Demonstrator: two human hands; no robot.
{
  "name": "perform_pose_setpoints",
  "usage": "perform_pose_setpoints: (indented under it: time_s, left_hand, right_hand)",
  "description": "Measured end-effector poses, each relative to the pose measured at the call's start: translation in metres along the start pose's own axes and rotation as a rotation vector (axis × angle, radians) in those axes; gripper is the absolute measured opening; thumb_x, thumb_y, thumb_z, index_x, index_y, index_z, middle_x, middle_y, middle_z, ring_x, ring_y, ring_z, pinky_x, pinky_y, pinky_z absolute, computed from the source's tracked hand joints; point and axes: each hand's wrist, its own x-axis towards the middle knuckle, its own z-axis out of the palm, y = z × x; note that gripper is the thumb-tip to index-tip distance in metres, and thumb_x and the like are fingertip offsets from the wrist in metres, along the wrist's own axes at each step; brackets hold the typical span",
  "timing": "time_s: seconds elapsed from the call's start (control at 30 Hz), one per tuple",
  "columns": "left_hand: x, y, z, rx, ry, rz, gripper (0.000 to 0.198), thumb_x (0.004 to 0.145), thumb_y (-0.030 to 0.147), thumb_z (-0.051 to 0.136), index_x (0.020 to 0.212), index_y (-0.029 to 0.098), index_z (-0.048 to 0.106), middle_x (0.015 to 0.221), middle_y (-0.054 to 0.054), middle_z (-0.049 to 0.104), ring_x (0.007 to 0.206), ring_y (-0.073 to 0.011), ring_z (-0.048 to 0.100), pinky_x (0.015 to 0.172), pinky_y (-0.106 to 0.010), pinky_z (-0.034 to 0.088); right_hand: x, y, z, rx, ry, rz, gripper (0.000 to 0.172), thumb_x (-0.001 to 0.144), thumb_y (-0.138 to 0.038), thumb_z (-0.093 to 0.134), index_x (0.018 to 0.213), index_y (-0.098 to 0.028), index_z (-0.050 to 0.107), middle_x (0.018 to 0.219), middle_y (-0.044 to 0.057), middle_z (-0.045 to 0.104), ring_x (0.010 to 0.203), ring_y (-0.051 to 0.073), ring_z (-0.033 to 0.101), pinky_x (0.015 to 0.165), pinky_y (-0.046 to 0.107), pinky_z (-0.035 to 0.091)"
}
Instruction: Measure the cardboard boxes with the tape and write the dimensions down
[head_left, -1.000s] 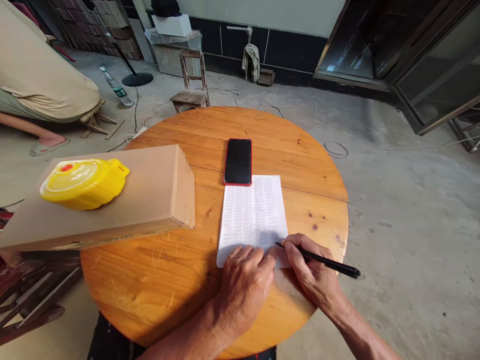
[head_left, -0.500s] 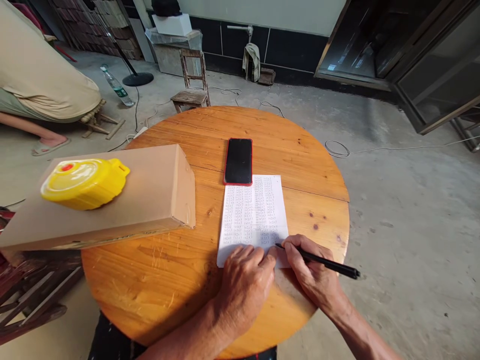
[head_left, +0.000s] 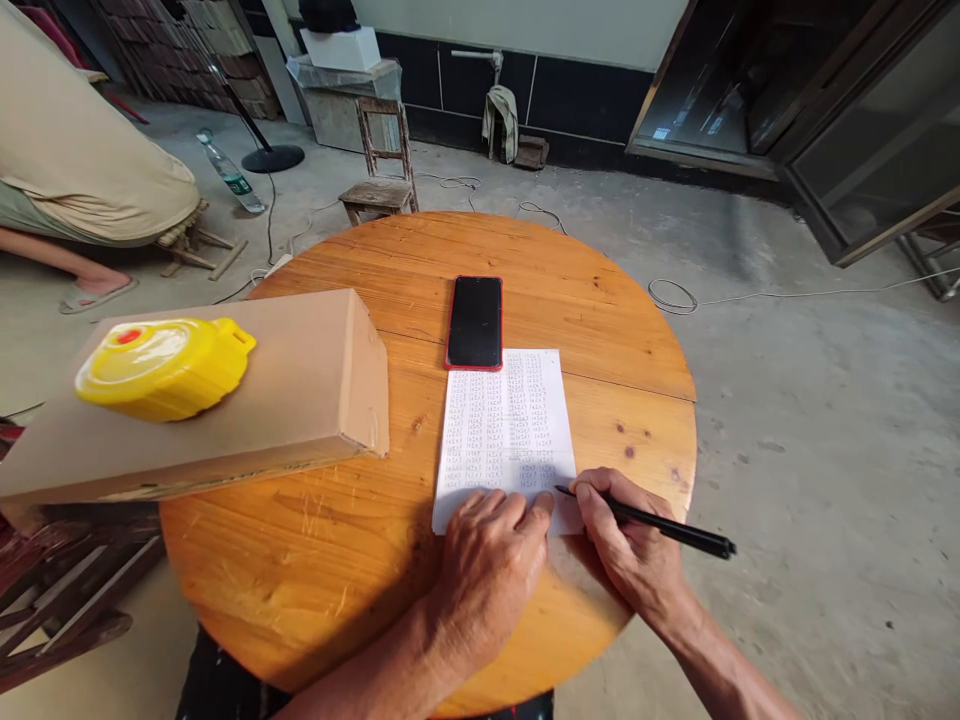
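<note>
So, lower right of the frame, the right hand point(head_left: 634, 540) is pinching a black pen point(head_left: 694, 536) btwn thumb and fingers, w/ the back end poking out past the table edge. The tip is hovering over or touching the paper point(head_left: 499, 430) near its bottom right corner, can't tell which tbh. Said paper is lying abt mid-frame on a round wooden table point(head_left: 600, 320) and showing columns of small handwritten chars, mostly too tiny to read. Left hand point(head_left: 491, 560), bottom center, is resting palm-down on the paper's lower edge, fingers loosely bent; the underside is facing away, so idk if it's gripping anything. Its thumb is sitting just beside the pen tip. Above that, a phone point(head_left: 475, 322) in a red case is lying face-up w/ a dark screen, overlapping the paper's upper left corner. Left side: a cardboard box point(head_left: 300, 370) is overhanging the table edge w/ a yellow plastic case point(head_left: 165, 370) lying on top. Upper left, a small wooden chair point(head_left: 379, 192) is standing behind the table, plus a plastic bottle point(head_left: 231, 175) is standing on the floor and a person's foot point(head_left: 99, 283) is resting nearby in a sandal.
</note>
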Motion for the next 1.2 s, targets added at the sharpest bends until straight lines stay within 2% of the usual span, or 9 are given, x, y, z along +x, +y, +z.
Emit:
perform_pose_setpoints:
  time_s: [0.3, 0.53, 0.87, 1.07, 1.2]
  left_hand:
    - [-0.0012, 0.0002, 0.0015, 0.011, -0.005, 0.013, 0.029, 0.084, 0.009, 0.059, 0.109, 0.019, 0.066, 0.067, 0.002, 0.060, 0.062, -0.0197, 0.059, 0.057, -0.035, 0.043]
    - [-0.0004, 0.0001, 0.0012, 0.009, -0.013, -0.002, 0.023, 0.082, 0.010, 0.062, 0.102, 0.021, 0.068, 0.066, 0.003, 0.060, 0.062, -0.0204, 0.059, 0.056, -0.036, 0.043]
    - [-0.0006, 0.0003, -0.0007, 0.006, -0.034, 0.002, 0.022, 0.083, 0.011, 0.060, 0.102, 0.020, 0.067, 0.067, 0.002, 0.060, 0.062, -0.0196, 0.059, 0.056, -0.034, 0.042]
    - [-0.0007, -0.0001, 0.0000, 0.026, -0.036, 0.019, 0.030, 0.084, 0.009, 0.060, 0.111, 0.020, 0.065, 0.069, 0.002, 0.062, 0.063, -0.0191, 0.060, 0.057, -0.034, 0.044]
    - [-0.0017, -0.0005, 0.0019, 0.041, -0.029, 0.034, 0.032, 0.084, 0.009, 0.059, 0.113, 0.021, 0.065, 0.069, 0.002, 0.061, 0.063, -0.0191, 0.060, 0.058, -0.034, 0.045]
  right_hand:
    - [0.0016, 0.0004, 0.0035, -0.009, 0.029, 0.010, 0.018, 0.094, -0.024, 0.051, 0.080, -0.019, 0.061, 0.065, -0.003, 0.061, 0.056, 0.010, 0.055, 0.054, 0.019, 0.043]
    - [0.0026, -0.0032, 0.0032, -0.030, 0.006, -0.025, 0.019, 0.093, -0.021, 0.051, 0.076, -0.018, 0.060, 0.064, -0.002, 0.061, 0.055, 0.010, 0.056, 0.056, 0.019, 0.044]
    - [0.0015, -0.0033, 0.0031, -0.015, 0.014, -0.003, 0.019, 0.092, -0.022, 0.052, 0.076, -0.018, 0.060, 0.063, -0.002, 0.060, 0.055, 0.010, 0.054, 0.054, 0.020, 0.043]
    - [-0.0003, -0.0008, 0.0015, 0.062, 0.073, 0.081, 0.022, 0.093, -0.027, 0.051, 0.074, -0.020, 0.061, 0.056, -0.005, 0.055, 0.048, 0.009, 0.049, 0.048, 0.019, 0.041]
    - [-0.0010, -0.0003, 0.0015, 0.061, 0.067, 0.094, 0.022, 0.092, -0.027, 0.052, 0.074, -0.020, 0.061, 0.059, -0.004, 0.057, 0.050, 0.010, 0.051, 0.048, 0.019, 0.041]
